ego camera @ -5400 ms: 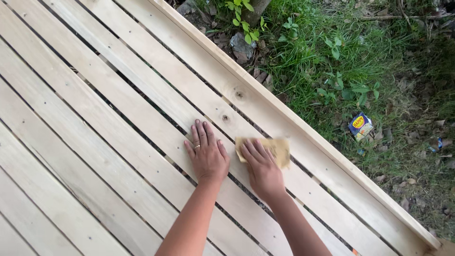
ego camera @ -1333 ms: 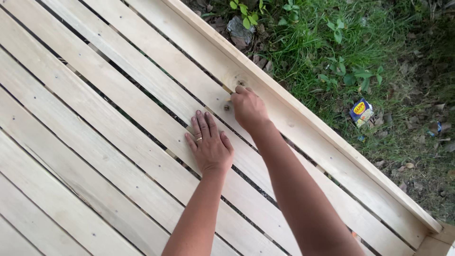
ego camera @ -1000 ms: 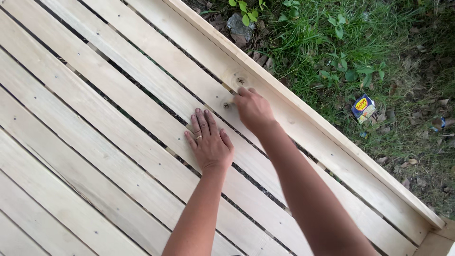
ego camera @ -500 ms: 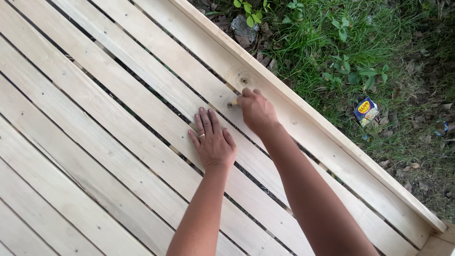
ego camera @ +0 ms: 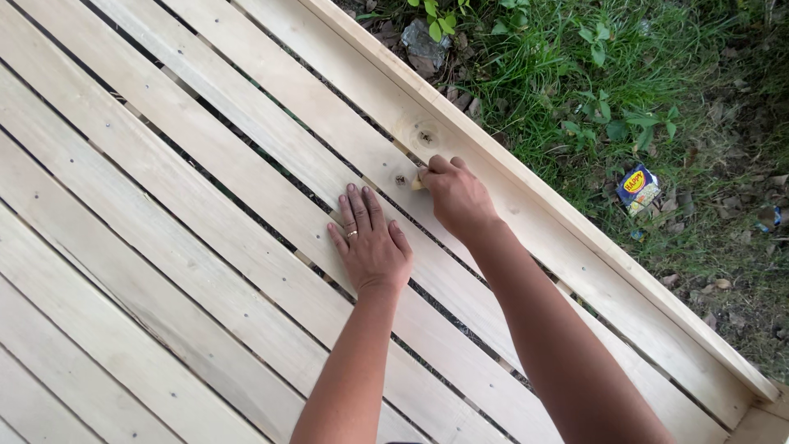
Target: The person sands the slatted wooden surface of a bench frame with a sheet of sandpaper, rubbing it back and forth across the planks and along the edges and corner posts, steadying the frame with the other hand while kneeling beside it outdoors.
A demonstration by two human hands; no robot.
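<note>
The right hand (ego camera: 456, 196) has slid up the plank since a second ago, clenched on a small tan sanding pad (ego camera: 418, 182) pressed beside a knot (ego camera: 401, 178) — the left hand (ego camera: 371, 244) stays flat, open, on the slatted deck (ego camera: 164, 247).

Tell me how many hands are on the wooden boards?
2. The left hand lies flat on a middle board. The right hand is closed on a small tan pad on the next board, nearer the grass.
</note>
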